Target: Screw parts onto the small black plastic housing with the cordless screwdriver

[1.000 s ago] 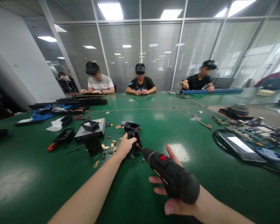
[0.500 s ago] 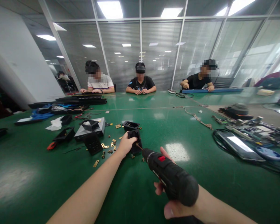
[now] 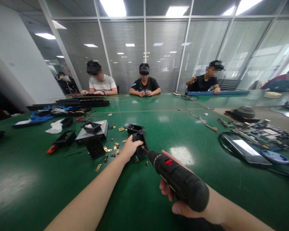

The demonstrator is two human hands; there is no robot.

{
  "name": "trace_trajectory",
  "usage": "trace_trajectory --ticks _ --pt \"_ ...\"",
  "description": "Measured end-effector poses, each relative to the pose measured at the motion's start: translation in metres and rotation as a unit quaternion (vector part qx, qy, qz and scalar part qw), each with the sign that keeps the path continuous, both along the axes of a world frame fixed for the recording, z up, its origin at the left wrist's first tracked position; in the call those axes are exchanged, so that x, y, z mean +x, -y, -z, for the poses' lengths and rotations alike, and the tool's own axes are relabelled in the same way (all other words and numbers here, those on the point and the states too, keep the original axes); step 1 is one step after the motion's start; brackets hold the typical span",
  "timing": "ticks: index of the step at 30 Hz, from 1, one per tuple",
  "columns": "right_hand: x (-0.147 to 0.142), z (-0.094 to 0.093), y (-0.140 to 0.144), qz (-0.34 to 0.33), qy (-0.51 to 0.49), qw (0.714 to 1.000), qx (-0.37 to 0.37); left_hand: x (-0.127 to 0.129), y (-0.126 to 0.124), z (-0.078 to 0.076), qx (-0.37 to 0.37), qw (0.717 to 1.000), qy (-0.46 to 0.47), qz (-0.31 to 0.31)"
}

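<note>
Brass hinges [image 3: 110, 150] left of black part [image 3: 140, 145] | screws [image 3: 147, 163] beside it

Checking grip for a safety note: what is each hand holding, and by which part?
The right hand grips the black electric screwdriver around its rear body. The left hand holds the small black plastic part by its left side, upright on the table.

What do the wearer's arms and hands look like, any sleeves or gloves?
Both forearms are bare to the frame edge: no sleeves show. The left hand and right hand wear no gloves; no rings, watch or wristband are visible. No cables or markings on either arm.
</note>
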State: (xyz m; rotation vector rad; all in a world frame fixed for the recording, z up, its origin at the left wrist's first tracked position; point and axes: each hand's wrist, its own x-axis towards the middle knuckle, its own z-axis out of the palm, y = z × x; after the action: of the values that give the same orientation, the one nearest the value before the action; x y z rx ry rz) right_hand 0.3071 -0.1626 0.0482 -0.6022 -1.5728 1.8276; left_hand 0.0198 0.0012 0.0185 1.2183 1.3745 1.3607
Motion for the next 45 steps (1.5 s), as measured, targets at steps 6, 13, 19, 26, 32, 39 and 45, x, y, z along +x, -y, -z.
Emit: trace_trajectory --ticks 6,13,19,26,32,39,45 --pt "0.006 0.003 -0.009 -0.012 -0.024 1.0 -0.002 -0.001 -0.003 0.001 -0.031 0.999 0.023 0.008" --pt "0.004 -0.001 -0.006 -0.007 -0.009 1.0 -0.021 0.0 -0.005 0.003 -0.036 0.999 0.032 -0.001" --pt "0.003 0.003 -0.007 -0.007 -0.015 0.999 -0.044 -0.001 -0.006 0.004 -0.033 0.999 0.024 -0.002" --pt "0.002 0.0 -0.004 -0.003 -0.009 0.999 -0.052 -0.002 -0.007 0.008 -0.029 0.999 0.031 0.005" --pt "0.002 0.002 -0.006 0.003 -0.001 0.998 -0.056 -0.002 -0.007 0.008 -0.031 0.999 0.02 -0.003" --pt "0.001 0.004 -0.005 0.007 -0.006 0.999 -0.052 -0.003 -0.006 0.005 -0.02 1.0 0.023 0.007" --pt "0.003 0.016 -0.009 0.018 -0.016 0.999 -0.045 -0.005 -0.003 0.003 -0.016 0.999 0.013 0.024"
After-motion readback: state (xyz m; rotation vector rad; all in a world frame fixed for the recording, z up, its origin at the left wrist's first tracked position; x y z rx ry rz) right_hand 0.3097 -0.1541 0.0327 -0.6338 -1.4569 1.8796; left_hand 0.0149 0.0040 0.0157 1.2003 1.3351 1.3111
